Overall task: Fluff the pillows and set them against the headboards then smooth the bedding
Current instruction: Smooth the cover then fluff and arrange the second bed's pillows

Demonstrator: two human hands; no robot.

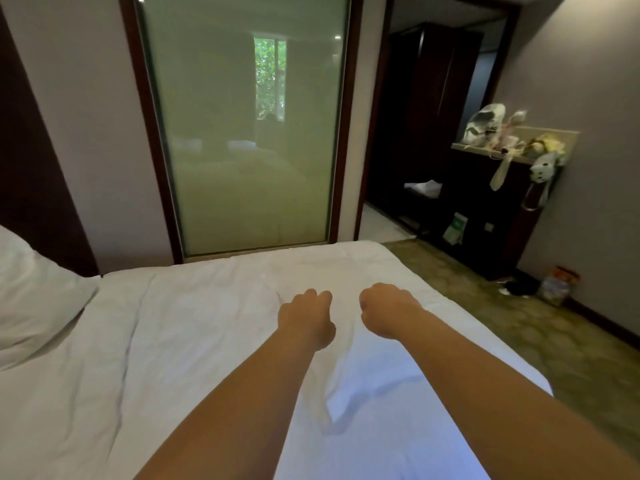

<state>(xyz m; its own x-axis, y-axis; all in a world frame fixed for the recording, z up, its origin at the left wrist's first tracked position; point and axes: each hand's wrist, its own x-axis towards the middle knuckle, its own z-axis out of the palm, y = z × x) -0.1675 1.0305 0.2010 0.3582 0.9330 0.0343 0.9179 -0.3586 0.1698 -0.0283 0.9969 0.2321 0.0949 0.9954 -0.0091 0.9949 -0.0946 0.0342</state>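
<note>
This is a bedroom, hotel-like: a bed (207, 341) made up in plain white bedding, a white pillow (31, 292) by a dark headboard (31, 174), a frosted glass panel (249, 133), patterned carpet (519, 323), and a dark wardrobe (426, 109) near the doorway.

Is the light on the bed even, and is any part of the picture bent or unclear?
Head view: the white duvet looks bluish near the camera, arm shadows cross it, the frosted glass panel is hazy, and wide-angle distortion leans the walls.

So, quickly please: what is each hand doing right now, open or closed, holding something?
Left hand: closed in a fist over the white bedding; a grip cannot be told.
Right hand: closed likewise; grip cannot be told.
</note>
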